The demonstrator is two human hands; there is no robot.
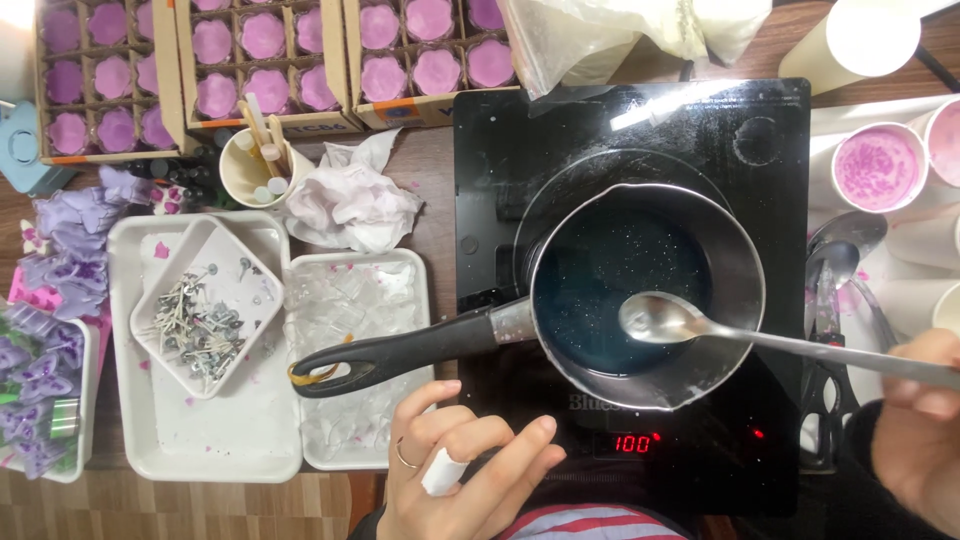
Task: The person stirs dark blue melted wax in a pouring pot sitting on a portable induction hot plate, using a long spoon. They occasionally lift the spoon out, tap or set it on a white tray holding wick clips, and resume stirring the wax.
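Spoon (pixel 700 328) bowl dips over the dark liquid in the saucepan (pixel 645 290) on the black induction hob (pixel 770 200), its handle pinched in the right hand (pixel 915 420), while the left hand (pixel 460 470) hovers loosely open, holding nothing, just below the pan's black handle (pixel 390 355).

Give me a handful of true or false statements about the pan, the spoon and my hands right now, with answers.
1. The right hand holds the spoon over the pan. True.
2. The left hand grips the pan handle. False: it is open just below the handle, not touching it.
3. The pan sits on a black cooktop. True.
4. The moulds at the top hold green wax. False: it is purple.
5. A small white tray holds metal wick tabs. True.
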